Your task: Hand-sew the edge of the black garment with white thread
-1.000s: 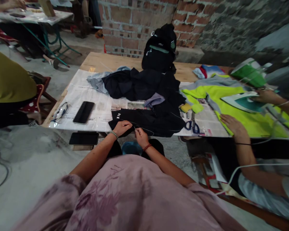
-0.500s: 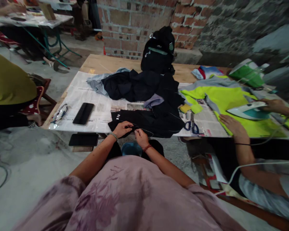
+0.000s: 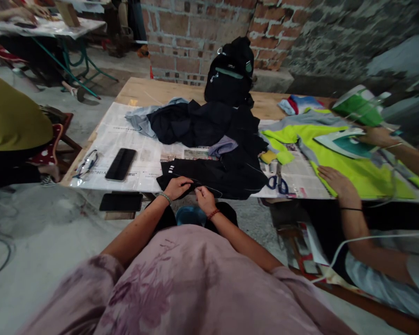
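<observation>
A black garment (image 3: 226,174) with pale seam lines and a few small white marks lies along the front edge of the table. My left hand (image 3: 177,187) pinches its near edge, fingers bent over the cloth. Just beside it, my right hand (image 3: 205,199) is closed on the same edge, thumb and fingertips together. Whether anything small sits between the fingertips is too fine to make out. Dark blue-handled scissors (image 3: 278,182) lie to the right of the garment. Behind it is a heap of dark clothing (image 3: 192,123).
A black phone (image 3: 121,164) and glasses (image 3: 87,164) lie on newspaper at the left; another phone (image 3: 121,202) sits below the table edge. A black backpack (image 3: 228,77) stands at the back. At right, a co-worker's hand holds an iron (image 3: 347,142) on a yellow-grey garment (image 3: 363,179).
The co-worker's iron has moved away from the front edge and a little left across the yellow garment. My hands stay in nearly the same place on the black cloth.
</observation>
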A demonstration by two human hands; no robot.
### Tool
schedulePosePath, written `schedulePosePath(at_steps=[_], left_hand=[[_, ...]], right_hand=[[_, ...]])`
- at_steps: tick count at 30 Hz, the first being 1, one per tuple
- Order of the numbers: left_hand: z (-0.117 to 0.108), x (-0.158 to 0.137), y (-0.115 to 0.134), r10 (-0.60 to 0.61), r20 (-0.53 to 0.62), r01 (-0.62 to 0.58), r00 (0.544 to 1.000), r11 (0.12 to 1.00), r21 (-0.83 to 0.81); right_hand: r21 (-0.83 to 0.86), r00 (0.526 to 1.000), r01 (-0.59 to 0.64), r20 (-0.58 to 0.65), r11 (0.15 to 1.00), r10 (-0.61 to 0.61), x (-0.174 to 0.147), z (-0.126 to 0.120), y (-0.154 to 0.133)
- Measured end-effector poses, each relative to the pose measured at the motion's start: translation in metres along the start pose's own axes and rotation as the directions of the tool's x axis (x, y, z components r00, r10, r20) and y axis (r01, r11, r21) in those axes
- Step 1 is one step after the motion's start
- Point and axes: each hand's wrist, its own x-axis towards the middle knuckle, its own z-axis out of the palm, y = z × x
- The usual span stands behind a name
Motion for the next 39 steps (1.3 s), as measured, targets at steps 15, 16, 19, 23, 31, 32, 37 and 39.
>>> schedulePosePath(at_steps=[15,16,19,23,31,32,37,39], left_hand=[[0.005,0.000,0.002,-0.106,-0.080,0.103,0.991,0.994,-0.042],[0.005,0.000,0.001,-0.098,-0.083,0.095,0.992,0.995,-0.036],[0.003,0.000,0.000,-0.055,-0.078,0.054,0.995,0.998,-0.012],[0.001,-0.001,-0.001,0.015,-0.077,-0.014,0.997,1.000,0.005],[0.007,-0.003,-0.006,0.179,-0.111,-0.176,0.977,0.983,0.044],[0.008,-0.002,-0.007,0.198,-0.111,-0.195,0.974,0.980,0.040],[0.011,0.000,-0.011,0.224,-0.105,-0.222,0.969,0.975,0.032],[0.010,0.001,-0.012,0.221,-0.099,-0.220,0.970,0.975,0.030]], right_hand=[[0.020,1.000,0.006,0.012,1.000,-0.006,0.000,-0.002,-0.005],[0.019,1.000,0.004,0.012,1.000,-0.005,0.000,-0.002,-0.005],[0.012,1.000,0.013,0.011,1.000,-0.013,0.001,-0.002,-0.005],[0.004,1.000,0.022,0.005,1.000,-0.022,0.001,-0.001,-0.004],[0.029,1.000,0.015,0.015,0.999,-0.016,0.000,-0.001,-0.004],[0.030,1.000,0.008,0.013,1.000,-0.009,0.000,0.000,-0.004],[0.025,1.000,-0.026,-0.015,0.999,0.027,0.000,0.005,-0.005],[0.005,0.999,-0.032,-0.038,0.999,0.032,0.000,0.007,-0.005]])
